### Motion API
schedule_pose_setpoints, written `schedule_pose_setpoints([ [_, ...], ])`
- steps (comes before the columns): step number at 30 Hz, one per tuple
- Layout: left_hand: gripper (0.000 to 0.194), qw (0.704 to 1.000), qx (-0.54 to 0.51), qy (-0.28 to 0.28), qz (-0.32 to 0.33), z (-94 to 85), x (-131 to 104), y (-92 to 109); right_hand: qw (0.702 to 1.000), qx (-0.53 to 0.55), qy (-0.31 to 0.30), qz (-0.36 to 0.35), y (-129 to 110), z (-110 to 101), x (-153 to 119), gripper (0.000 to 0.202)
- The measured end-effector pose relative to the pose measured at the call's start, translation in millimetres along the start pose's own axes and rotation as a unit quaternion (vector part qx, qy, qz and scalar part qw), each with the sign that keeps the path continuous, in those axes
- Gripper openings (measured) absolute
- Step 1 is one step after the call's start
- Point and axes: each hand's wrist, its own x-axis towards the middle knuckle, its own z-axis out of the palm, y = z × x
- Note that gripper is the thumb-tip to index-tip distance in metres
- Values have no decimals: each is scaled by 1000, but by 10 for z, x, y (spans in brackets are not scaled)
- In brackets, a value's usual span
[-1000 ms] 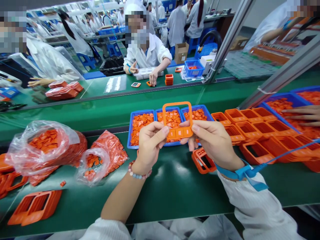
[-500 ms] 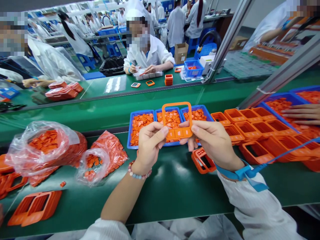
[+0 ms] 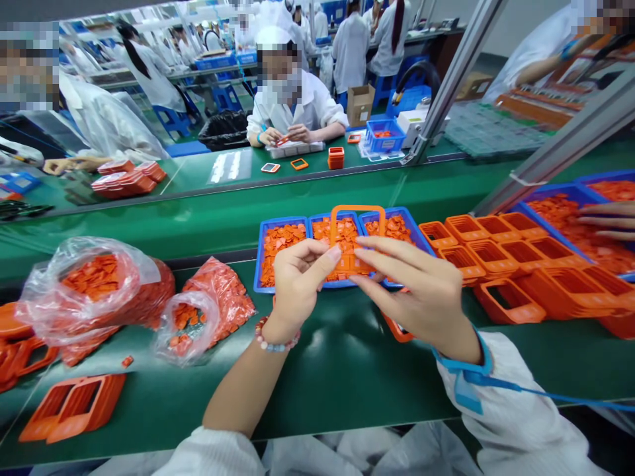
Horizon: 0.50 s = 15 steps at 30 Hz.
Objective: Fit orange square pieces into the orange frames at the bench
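Observation:
An orange plastic frame (image 3: 358, 208) stands upright, pinched at its lower left edge between the thumb and fingers of my left hand (image 3: 297, 281). My right hand (image 3: 424, 284) is at the frame's right side with fingers stretched and thumb apart; it covers the frame's lower right corner. Whether the fingertips touch the frame, I cannot tell. Behind the frame are three joined blue trays (image 3: 257, 264) full of small orange pieces. A small stack of orange frames (image 3: 401, 330) lies on the bench, partly hidden by my right hand.
Plastic bags of orange pieces (image 3: 143, 294) lie at left, with a stack of frames (image 3: 74, 406) in front. Rows of stacked frames (image 3: 501, 248) fill the right, near a co-worker's hand (image 3: 612, 218) over a blue tray. A person (image 3: 292, 99) sits across the green bench (image 3: 317, 390).
My right hand has released its pinch on the frame's right side and spread its fingers in front of it. The left hand still holds the frame, now slightly further right.

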Motion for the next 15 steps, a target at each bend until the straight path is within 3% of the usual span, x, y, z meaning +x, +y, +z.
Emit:
schedule_pose_setpoints([
  [3, 34, 1000, 17, 3, 19, -73, 32, 30, 1000, -9, -14, -12, -53, 40, -56, 25],
  [5, 38, 997, 5, 58, 54, -172, 79, 87, 999, 2, -43, 1, -129, 113, -140, 24],
  [7, 38, 986, -24, 131, 99, -299, 128, 171, 994, 20, -110, 14, -233, 259, -277, 22],
  [9, 35, 975, -48, 175, 132, -428, 161, 264, 979, 29, -202, 16, -333, 491, -465, 21],
  [12, 31, 968, -68, 193, 148, -565, 175, 365, 941, 11, -339, 16, -398, 925, -775, 26],
  [15, 33, 963, -80, 202, 159, -611, 167, 397, 909, -23, -416, 18, -354, 1285, -989, 29],
])
